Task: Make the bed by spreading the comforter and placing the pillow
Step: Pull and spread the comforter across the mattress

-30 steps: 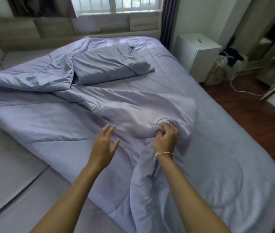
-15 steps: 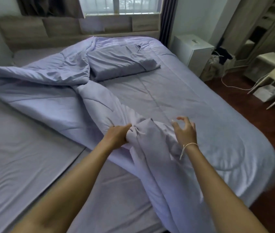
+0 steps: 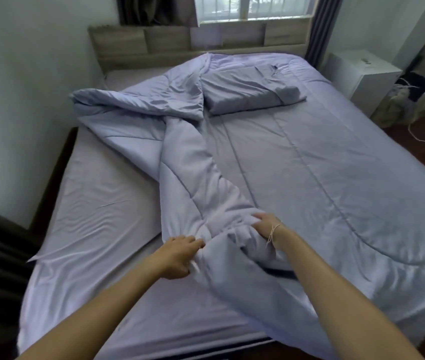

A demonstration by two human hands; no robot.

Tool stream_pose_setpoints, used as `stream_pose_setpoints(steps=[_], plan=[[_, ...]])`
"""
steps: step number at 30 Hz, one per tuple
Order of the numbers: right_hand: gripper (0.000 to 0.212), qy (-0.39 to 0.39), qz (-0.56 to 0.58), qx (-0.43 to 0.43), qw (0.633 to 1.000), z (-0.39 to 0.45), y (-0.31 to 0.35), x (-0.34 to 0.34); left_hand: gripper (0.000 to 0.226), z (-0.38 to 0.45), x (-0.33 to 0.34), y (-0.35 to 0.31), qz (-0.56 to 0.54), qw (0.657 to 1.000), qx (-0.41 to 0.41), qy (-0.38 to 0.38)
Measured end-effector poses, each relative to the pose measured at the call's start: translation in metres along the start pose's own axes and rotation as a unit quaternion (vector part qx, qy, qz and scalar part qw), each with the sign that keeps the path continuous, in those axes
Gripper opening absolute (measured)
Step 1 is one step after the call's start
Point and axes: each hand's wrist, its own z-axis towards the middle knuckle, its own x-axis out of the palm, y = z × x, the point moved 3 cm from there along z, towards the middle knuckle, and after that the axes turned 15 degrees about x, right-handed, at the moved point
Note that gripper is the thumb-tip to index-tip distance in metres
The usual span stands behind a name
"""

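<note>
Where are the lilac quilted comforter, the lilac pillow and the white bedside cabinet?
Lilac quilted comforter (image 3: 336, 183): head view, flat spread part.
Lilac pillow (image 3: 242, 92): head view, top face.
White bedside cabinet (image 3: 362, 74): head view, top.

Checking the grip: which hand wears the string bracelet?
The right hand, gripping the comforter; pale string circles its wrist. The left hand's wrist is bare.

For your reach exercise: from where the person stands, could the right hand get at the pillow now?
Probably not: the right hand grips the comforter near the foot, while the pillow lies far off by the headboard.
</note>
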Motion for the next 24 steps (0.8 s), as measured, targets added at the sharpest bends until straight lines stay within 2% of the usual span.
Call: stream_pose_setpoints(steps=[2,3,6,8,9,12,14,16,17,18,20,22,24], plan=[[0.037,-0.019,-0.008,-0.094,0.995,-0.023,0.027,0.003,0.049,-0.017,-0.004,0.006,-0.182,0.982,-0.049,0.005],[0.041,-0.009,-0.002,-0.132,0.991,-0.035,0.039,0.006,0.042,-0.021,-0.01,0.01,-0.252,0.964,-0.073,-0.031],[0.037,0.034,0.03,-0.234,0.971,-0.07,0.066,0.022,0.024,-0.019,-0.042,0.025,-0.319,0.906,-0.15,-0.234],[0.034,0.05,0.063,-0.27,0.959,-0.092,0.074,0.036,0.026,-0.017,-0.058,0.028,-0.421,0.831,-0.196,-0.307],[0.035,0.06,0.084,-0.28,0.954,-0.102,0.077,0.041,0.036,-0.015,-0.065,0.027,-0.483,0.792,-0.21,-0.308],[0.044,0.071,0.105,-0.292,0.948,-0.125,0.079,0.044,0.084,-0.005,-0.089,0.025,-0.619,0.713,-0.212,-0.251],[0.05,0.051,0.088,-0.284,0.954,-0.136,0.078,0.042,0.097,0.005,-0.098,0.033,-0.682,0.675,-0.174,-0.219],[0.044,-0.008,0.057,-0.287,0.956,-0.144,0.076,0.041,0.089,0.017,-0.106,0.042,-0.684,0.674,-0.149,-0.236],[0.041,-0.083,0.017,-0.288,0.954,-0.145,0.073,0.042,0.088,0.021,-0.108,0.048,-0.66,0.685,-0.155,-0.269],[0.045,-0.176,-0.048,-0.274,0.944,-0.146,0.07,0.044,0.09,0.021,-0.11,0.051,-0.627,0.699,-0.155,-0.307],[0.07,-0.323,-0.175,-0.192,0.91,-0.148,0.067,0.055,0.085,0.008,-0.111,0.062,-0.54,0.738,-0.15,-0.376],[0.091,-0.335,-0.205,-0.105,0.913,-0.151,0.07,0.074,0.078,-0.017,-0.104,0.08,-0.478,0.763,-0.132,-0.415],[0.095,-0.291,-0.175,-0.057,0.939,-0.143,0.079,0.103,0.07,-0.052,-0.089,0.108,-0.452,0.774,-0.121,-0.427]])
